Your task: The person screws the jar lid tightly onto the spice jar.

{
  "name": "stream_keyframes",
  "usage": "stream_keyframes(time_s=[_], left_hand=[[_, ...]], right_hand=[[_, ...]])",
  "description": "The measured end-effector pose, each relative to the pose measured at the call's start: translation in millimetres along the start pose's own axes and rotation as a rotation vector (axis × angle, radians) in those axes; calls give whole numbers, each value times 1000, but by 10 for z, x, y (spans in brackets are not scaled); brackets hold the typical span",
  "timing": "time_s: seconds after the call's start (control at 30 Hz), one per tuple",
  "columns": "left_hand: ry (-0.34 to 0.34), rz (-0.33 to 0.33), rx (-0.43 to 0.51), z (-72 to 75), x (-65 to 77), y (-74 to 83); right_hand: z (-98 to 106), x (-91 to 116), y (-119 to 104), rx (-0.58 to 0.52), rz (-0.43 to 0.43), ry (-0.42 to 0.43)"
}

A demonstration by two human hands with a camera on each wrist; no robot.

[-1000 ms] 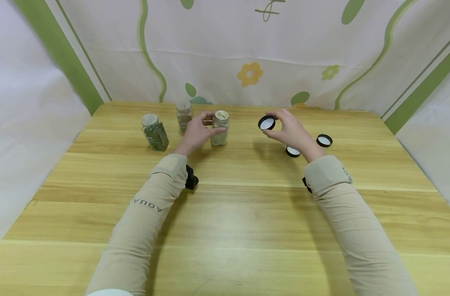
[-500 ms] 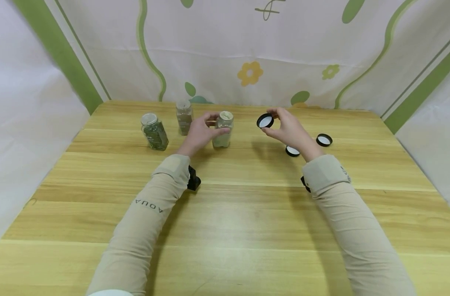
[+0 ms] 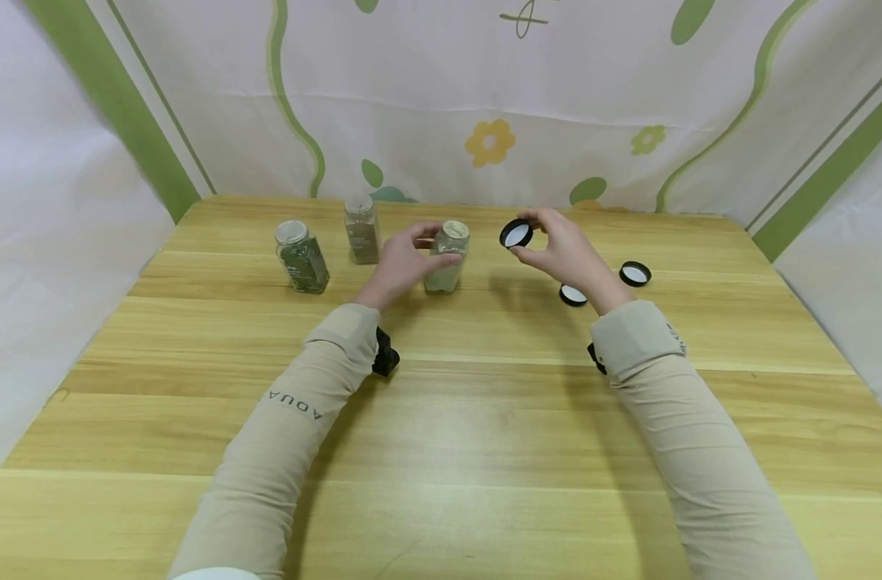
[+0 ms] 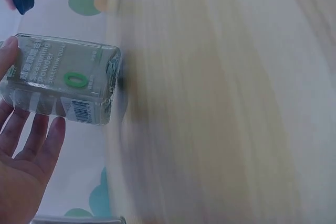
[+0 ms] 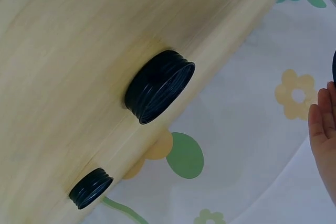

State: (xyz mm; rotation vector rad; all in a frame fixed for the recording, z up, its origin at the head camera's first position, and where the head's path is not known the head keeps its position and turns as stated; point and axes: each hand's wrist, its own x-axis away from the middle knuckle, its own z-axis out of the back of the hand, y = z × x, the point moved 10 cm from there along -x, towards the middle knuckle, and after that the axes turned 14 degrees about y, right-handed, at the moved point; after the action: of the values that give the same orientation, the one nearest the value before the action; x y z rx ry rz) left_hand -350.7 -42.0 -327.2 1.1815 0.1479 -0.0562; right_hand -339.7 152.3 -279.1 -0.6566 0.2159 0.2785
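Observation:
My left hand (image 3: 412,262) grips a glass seasoning powder jar (image 3: 446,274) from the left, thumb in front and fingers behind. Pale powder fills the jar and its mouth is uncapped. In the left wrist view, green and white print shows on the jar (image 4: 63,74); whether its base touches the table I cannot tell. To the right, my right hand (image 3: 564,254) pinches a black lid (image 3: 516,234) above the table, white inside turned toward the head camera. A gap separates lid and jar. Only part of the right hand (image 5: 326,140) appears in the right wrist view.
On the wooden table (image 3: 455,451), a jar of green herbs (image 3: 304,262) and a jar of brown contents (image 3: 363,234) stand left, without black lids. Two black lids (image 3: 635,275) lie right, one near my right wrist. A patterned curtain (image 3: 412,145) hangs behind the table.
My left hand has moved the powder jar a short way right, toward the lid. My right hand has shifted slightly left and tilted the lid a little. The other jars and lids stay put.

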Motion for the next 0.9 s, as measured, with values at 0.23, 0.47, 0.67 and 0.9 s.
stream_keyframes(time_s=[0.23,0.47,0.67,0.9], left_hand=[[-19,-7,4,-57,31,55],[-28,-21,-6,-117,34,66],[-37,-22,-5,-153,51,80],[-44,-15,0,-179,67,93]], right_hand=[[44,-5,-87,-25,62,36],[38,-11,-141,-43,84,37],[22,-31,-158,-49,71,31],[2,-23,-172,-51,64,14]])
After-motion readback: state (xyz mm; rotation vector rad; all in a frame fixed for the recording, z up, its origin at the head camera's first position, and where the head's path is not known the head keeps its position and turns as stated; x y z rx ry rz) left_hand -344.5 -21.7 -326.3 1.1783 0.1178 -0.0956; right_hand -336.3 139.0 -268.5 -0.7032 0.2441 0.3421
